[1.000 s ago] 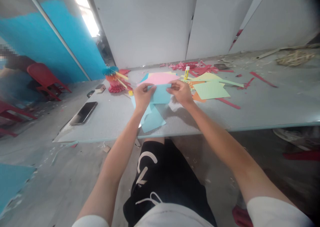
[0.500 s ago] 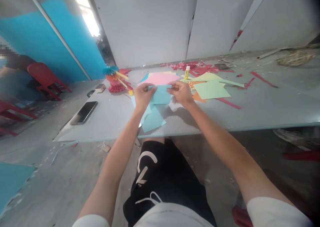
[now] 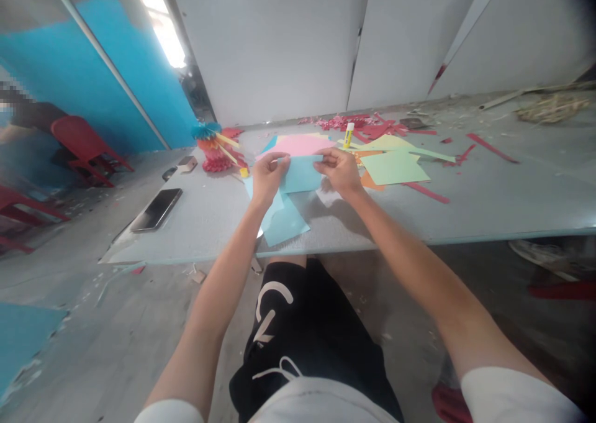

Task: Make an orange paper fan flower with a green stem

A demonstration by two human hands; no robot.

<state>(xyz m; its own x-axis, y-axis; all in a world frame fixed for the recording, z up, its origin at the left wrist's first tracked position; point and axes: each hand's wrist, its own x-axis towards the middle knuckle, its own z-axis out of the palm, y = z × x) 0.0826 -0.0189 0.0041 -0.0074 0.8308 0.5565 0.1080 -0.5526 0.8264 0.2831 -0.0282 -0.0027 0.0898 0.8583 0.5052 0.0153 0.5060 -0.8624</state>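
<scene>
Between my two hands a sheet of blue paper (image 3: 302, 174) is held up above the table. My left hand (image 3: 269, 174) pinches its upper left corner between thumb and fingers. On the other side, my right hand (image 3: 341, 169) grips the upper right corner in the same way. Beneath it, more light blue paper (image 3: 285, 223) lies near the table's front edge. Pink paper (image 3: 300, 145) rests just behind the held sheet. To the right is a pale green sheet (image 3: 395, 166), partly over yellow and orange paper. A yellow glue stick (image 3: 348, 136) stands upright behind my right hand.
A dark phone (image 3: 157, 210) lies at the left of the grey table (image 3: 488, 205). Behind it sits a ruffled blue, orange and red paper craft (image 3: 215, 148). Red paper scraps (image 3: 382, 128) litter the back. A person sits far left by a red chair (image 3: 86, 143).
My fingers have shifted slightly outward along the blue paper's top edge, and the sheet has tilted a little. The things on the table have not moved.
</scene>
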